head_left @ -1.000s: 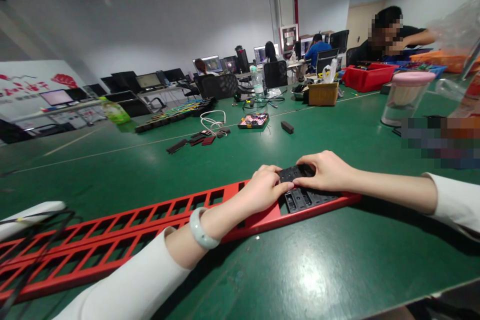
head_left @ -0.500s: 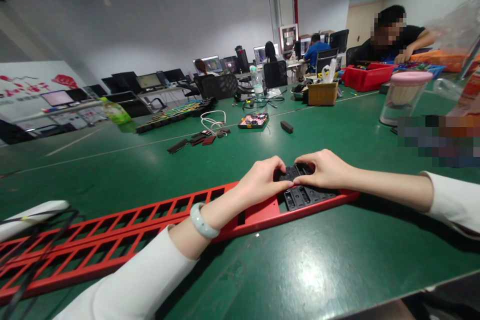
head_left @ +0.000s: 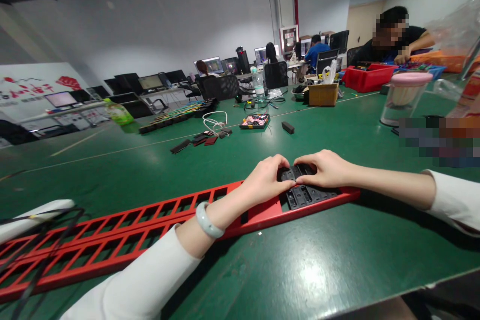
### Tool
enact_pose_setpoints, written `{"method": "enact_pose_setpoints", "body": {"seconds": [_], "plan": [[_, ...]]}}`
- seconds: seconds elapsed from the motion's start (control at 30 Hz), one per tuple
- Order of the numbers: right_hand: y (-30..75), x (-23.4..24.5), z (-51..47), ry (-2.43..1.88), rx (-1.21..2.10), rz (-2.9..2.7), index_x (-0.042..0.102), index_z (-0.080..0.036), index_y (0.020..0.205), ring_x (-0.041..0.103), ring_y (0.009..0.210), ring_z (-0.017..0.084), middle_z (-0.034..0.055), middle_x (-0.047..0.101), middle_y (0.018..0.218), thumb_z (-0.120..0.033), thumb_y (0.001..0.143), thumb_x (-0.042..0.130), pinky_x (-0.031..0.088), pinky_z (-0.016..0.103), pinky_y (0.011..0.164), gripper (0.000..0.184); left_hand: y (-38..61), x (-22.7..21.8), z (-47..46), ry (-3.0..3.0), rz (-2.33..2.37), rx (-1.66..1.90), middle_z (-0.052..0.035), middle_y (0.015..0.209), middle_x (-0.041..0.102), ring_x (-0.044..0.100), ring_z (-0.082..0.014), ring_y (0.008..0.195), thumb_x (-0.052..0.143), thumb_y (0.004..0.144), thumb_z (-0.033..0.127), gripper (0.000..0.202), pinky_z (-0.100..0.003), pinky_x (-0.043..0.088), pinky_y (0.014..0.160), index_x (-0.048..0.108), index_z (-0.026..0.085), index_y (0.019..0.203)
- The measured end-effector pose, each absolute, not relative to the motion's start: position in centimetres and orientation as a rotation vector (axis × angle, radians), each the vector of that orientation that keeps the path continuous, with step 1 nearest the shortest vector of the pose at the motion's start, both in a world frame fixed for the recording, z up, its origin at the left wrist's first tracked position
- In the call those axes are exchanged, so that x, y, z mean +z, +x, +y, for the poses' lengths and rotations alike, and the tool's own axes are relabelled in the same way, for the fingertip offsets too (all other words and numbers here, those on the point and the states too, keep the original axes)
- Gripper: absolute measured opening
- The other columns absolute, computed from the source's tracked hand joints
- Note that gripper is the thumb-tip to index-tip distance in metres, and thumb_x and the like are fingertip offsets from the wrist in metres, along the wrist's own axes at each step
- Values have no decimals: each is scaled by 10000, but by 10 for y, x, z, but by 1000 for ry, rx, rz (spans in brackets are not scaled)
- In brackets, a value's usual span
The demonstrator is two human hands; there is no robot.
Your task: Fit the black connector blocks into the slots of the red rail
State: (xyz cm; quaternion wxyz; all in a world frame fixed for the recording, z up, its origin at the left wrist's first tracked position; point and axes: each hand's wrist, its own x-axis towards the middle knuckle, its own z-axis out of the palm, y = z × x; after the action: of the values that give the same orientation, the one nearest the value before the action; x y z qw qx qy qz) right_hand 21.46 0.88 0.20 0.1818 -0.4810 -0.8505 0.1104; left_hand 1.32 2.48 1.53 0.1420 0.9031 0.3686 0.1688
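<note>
A long red frame [head_left: 268, 212] with ladder-like slots lies slantwise across the green table. At its right end sit black moulded plastic panels [head_left: 311, 196] with small recesses. My left hand [head_left: 267, 178] and my right hand [head_left: 325, 170] meet over the far black panel [head_left: 289, 174]. Thumbs are at its near side and fingers curl over its far side, so both hands grip it. The thumb tips almost touch. Palms and fingers hide part of that panel. A pale bangle [head_left: 208, 221] circles the left wrist.
Dark cables [head_left: 41, 252] cross the frame's left end beside a white bar [head_left: 35, 217]. Farther back lie a black block [head_left: 288, 127], a small tray of parts [head_left: 255, 121] and dark flat pieces [head_left: 200, 139]. A pink-lidded jar [head_left: 404, 100] stands right. A co-worker [head_left: 393, 35] leans over bins.
My left hand has shifted slightly right, closer to the right hand. My right hand keeps almost the same place on the black panel. The whole view has moved a little.
</note>
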Motion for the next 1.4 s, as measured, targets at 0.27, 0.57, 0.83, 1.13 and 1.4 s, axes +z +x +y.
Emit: {"method": "enact_pose_setpoints", "body": {"seconds": [0.27,0.57,0.83,1.13,1.4], "plan": [[217,4,13,-1333,392,-2400,609,-221,1071,523,546,132,4,618,666,-489,708,567,310,215,500,453,17,16,28,2602,1057,487,-33,907,593,565,-198,833,664,671,338,344,-302,453,700,525,186,946],[213,3,6,-1305,396,-2351,609,-183,1073,471,517,109,-2,580,619,-412,712,581,279,199,489,428,16,19,27,2640,1038,531,-35,928,559,533,-200,878,653,682,329,350,-315,445,749,501,178,959],[213,3,7,-1344,393,-2340,618,-156,1039,522,564,127,31,631,710,-417,692,600,306,201,495,434,16,16,29,2680,982,527,-20,929,555,511,-191,884,635,690,285,307,-306,433,754,503,191,951],[215,5,11,-1337,361,-2366,648,-142,828,493,545,110,20,603,648,-435,700,600,270,201,480,324,15,14,34,2679,1016,525,-23,898,566,533,-187,827,640,683,308,325,-297,437,706,506,184,952],[207,19,7,-1243,363,-2328,630,-122,835,399,485,73,-25,515,555,-425,693,624,221,199,467,335,17,17,34,2689,1032,540,-31,903,562,535,-199,833,652,675,390,375,-314,430,714,498,176,941]]}}
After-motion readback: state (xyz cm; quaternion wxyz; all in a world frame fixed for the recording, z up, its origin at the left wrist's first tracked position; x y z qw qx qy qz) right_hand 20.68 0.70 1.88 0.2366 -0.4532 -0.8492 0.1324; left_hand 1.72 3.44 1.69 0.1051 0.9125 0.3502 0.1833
